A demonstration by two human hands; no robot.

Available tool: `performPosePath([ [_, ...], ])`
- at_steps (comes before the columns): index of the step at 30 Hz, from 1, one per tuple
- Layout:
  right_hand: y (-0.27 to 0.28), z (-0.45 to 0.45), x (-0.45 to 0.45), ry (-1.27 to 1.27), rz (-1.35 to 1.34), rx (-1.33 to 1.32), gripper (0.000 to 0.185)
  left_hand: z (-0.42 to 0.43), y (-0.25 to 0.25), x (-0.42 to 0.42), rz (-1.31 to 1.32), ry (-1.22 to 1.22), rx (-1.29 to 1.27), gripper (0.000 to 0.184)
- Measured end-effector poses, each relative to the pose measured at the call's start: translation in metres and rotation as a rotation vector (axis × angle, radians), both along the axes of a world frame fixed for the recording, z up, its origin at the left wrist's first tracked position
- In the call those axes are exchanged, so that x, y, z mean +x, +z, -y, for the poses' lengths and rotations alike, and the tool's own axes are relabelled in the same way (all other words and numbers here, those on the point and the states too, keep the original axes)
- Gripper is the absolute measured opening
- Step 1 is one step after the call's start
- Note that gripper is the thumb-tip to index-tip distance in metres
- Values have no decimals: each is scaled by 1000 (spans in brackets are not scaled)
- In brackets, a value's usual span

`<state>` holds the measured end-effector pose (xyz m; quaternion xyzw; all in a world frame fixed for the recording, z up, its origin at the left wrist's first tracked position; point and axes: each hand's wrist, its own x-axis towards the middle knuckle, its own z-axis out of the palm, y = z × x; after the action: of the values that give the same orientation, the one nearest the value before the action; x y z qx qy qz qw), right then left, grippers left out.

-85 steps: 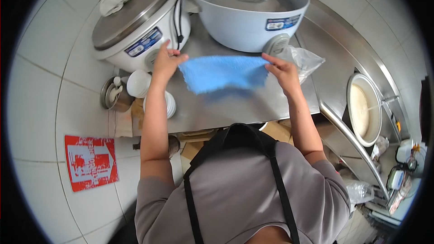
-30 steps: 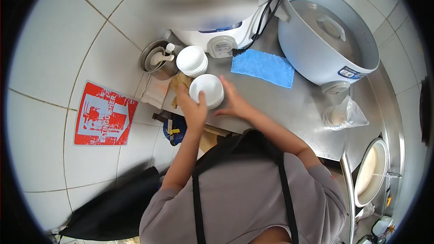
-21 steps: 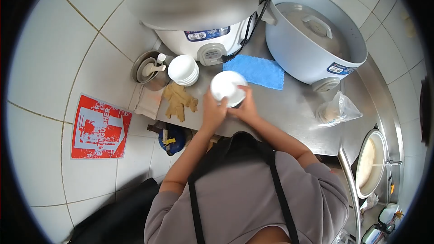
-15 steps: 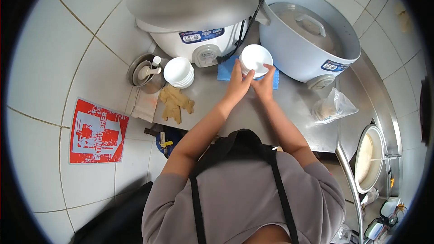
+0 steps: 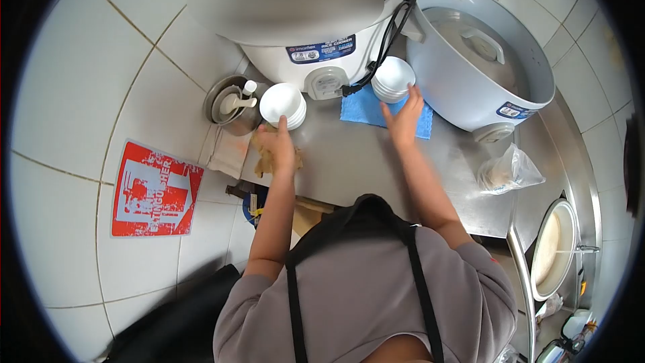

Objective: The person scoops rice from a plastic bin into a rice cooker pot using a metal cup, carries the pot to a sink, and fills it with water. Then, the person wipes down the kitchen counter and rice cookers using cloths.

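A stack of white bowls stands on the blue cloth, between the two cookers. Close to its lower right side is my right hand, fingers apart. Another stack of white bowls stands at the left. My left hand is at its front edge, fingers spread, above a crumpled tan cloth that it partly covers. Whether the left fingertips touch the bowls cannot be made out.
Behind stand a white rice cooker with a black cord and a large bluish-white cooker. A metal pot holds spoons at the left. A plastic bag and a round basin are at the right.
The blue cloth, first held in both hands, lies on the counter. One bowl stack has moved from the left onto it. The hands have parted, the left one moving to the other stack.
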<state>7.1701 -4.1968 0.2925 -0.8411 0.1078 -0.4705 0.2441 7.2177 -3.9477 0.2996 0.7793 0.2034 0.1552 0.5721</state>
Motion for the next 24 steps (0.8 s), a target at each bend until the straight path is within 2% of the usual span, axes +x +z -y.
performPosePath([
  [1,4,-13,-8,2,35,-76,56,-6,6,11,-119,-58,-207,56],
  [2,2,-29,-14,192,-15,-75,45,-13,10,20,-244,-116,-410,54],
  [3,-1,-44,-19,380,-73,-70,34,-21,8,30,-279,-214,-504,53],
  [5,-14,-62,-19,477,-125,-58,23,-37,-5,49,-345,-404,-698,51],
  [6,-15,-65,-18,529,-142,-59,17,-39,-7,54,-323,-427,-724,52],
  [9,-15,-49,-20,415,-160,-47,9,-48,-18,47,-279,-501,-672,46],
  [12,-22,-23,-20,281,-192,-35,8,-42,-2,20,-303,-494,-623,51],
  [15,-19,-12,-28,383,-341,141,29,-33,13,-4,-317,-596,-593,54],
  [18,26,-28,-51,798,-401,305,69,-3,30,-18,-356,-793,-610,56],
  [21,13,-26,-58,721,-408,336,103,52,42,-27,-393,-911,-516,55],
  [22,13,-20,-59,579,-319,193,104,72,40,-24,-363,-986,-508,55],
  [24,0,-1,-58,517,-320,325,105,106,32,-12,-358,-1080,-455,53],
])
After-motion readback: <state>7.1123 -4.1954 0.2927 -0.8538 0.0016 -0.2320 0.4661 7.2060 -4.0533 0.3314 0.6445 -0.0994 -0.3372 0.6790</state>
